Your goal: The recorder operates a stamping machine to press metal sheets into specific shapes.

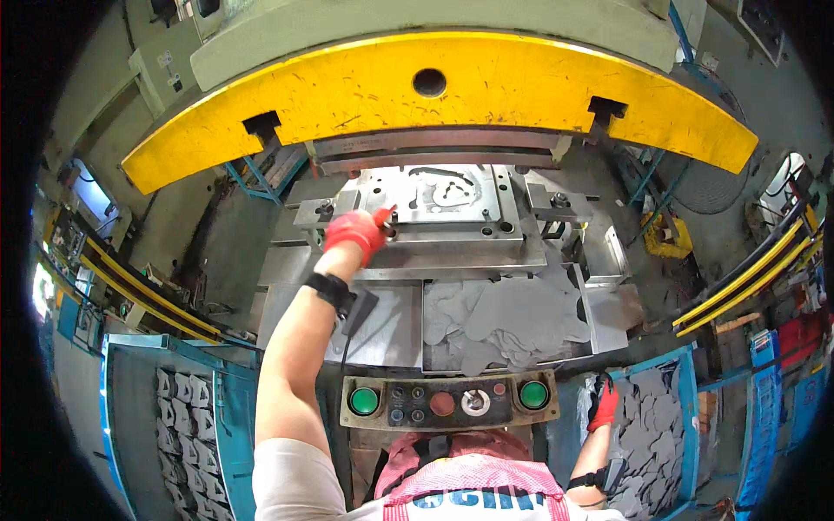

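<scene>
My left hand [354, 236], in a red glove, reaches to the front left corner of the bright metal die [452, 217] in the press. Its fingers look curled in; a small dark bit shows by the fingertips, too small to name. Down at the right, my right hand [603, 406], in a red and dark glove, is at the inner left side of a blue bin [689, 391] of flat grey metal pieces [647, 434]. Its fingers are partly hidden, and I cannot make out whether they grip a piece.
Overhead hangs the yellow press ram [512, 82]. Grey flat offcuts [521, 313] pile on a tray before the die. A control panel [452, 404] with green buttons stands nearest me. Shaped grey parts [184, 417] lie stacked in a left blue bin [236, 434].
</scene>
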Demonstrator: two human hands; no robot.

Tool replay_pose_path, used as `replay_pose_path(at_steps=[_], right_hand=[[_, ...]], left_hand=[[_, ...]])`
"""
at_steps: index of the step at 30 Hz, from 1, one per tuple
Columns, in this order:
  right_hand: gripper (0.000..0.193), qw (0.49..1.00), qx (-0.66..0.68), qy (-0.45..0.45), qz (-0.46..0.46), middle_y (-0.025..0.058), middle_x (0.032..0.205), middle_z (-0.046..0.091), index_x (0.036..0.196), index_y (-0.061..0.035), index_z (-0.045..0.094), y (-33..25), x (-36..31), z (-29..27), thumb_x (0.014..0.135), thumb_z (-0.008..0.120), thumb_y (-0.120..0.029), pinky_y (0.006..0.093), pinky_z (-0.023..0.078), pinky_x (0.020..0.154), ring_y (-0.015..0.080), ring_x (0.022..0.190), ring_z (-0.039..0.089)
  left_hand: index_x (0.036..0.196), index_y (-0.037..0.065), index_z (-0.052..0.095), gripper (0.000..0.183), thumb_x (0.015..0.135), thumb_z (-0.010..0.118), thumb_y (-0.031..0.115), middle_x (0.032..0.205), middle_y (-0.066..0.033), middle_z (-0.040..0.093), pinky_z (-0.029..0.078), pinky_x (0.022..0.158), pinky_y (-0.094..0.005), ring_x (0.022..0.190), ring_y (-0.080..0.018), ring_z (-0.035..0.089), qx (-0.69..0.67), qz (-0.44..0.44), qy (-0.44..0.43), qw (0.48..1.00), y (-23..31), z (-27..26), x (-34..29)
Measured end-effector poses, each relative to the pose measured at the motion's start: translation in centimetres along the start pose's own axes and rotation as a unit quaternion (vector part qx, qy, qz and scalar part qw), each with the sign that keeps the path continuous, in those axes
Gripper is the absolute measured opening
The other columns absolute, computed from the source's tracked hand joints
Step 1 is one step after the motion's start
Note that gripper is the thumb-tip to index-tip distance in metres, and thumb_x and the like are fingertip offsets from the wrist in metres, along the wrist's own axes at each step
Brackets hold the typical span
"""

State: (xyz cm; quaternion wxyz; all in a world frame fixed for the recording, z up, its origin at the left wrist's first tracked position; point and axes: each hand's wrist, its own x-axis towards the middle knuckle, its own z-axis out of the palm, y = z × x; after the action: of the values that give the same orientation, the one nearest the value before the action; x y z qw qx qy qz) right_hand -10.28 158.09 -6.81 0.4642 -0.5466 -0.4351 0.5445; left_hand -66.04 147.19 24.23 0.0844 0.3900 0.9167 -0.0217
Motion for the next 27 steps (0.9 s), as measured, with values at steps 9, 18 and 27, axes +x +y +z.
replay_pose_path(at_steps=[9,18,27], right_hand=[[0.03,1.0,-0.01,-0.013,0.025,0.0035,0.095,0.056,0.104,0.0002,0.054,0.3,0.8,1.2,0.087,0.049,-0.024,0.0251,0.039,0.074,0.0115,0.081,0.048],[0.031,0.998,-0.021,-0.003,0.059,-0.0036,0.083,0.052,0.099,-0.0109,0.055,0.0,0.6,-0.3,0.084,0.049,-0.037,0.0243,0.034,0.055,0.0078,0.067,0.044],[0.031,0.998,-0.062,-0.009,0.003,-0.0013,0.087,0.055,0.101,-0.0102,0.056,3.4,3.6,-2.0,0.085,0.049,-0.035,0.0246,0.037,0.059,0.0092,0.072,0.047]], left_hand=[[0.127,0.04,0.03,0.048,0.081,0.047,0.04,0.107,-0.0124,0.056,0.044,0.077,-0.0404,0.095,-0.0313,0.055,-0.102,0.16,0.063,0.98,3.2,5.0,3.4],[0.123,0.025,0.041,0.047,0.078,0.049,0.039,0.108,-0.0164,0.055,0.041,0.081,-0.0401,0.099,-0.0345,0.051,-0.11,0.126,-0.058,0.984,7.7,0.0,0.9],[0.111,0.015,0.052,0.045,0.075,0.056,0.041,0.096,-0.0167,0.059,0.042,0.078,-0.0372,0.089,-0.0323,0.054,-0.148,0.048,-0.092,0.984,5.6,4.7,7.7]])
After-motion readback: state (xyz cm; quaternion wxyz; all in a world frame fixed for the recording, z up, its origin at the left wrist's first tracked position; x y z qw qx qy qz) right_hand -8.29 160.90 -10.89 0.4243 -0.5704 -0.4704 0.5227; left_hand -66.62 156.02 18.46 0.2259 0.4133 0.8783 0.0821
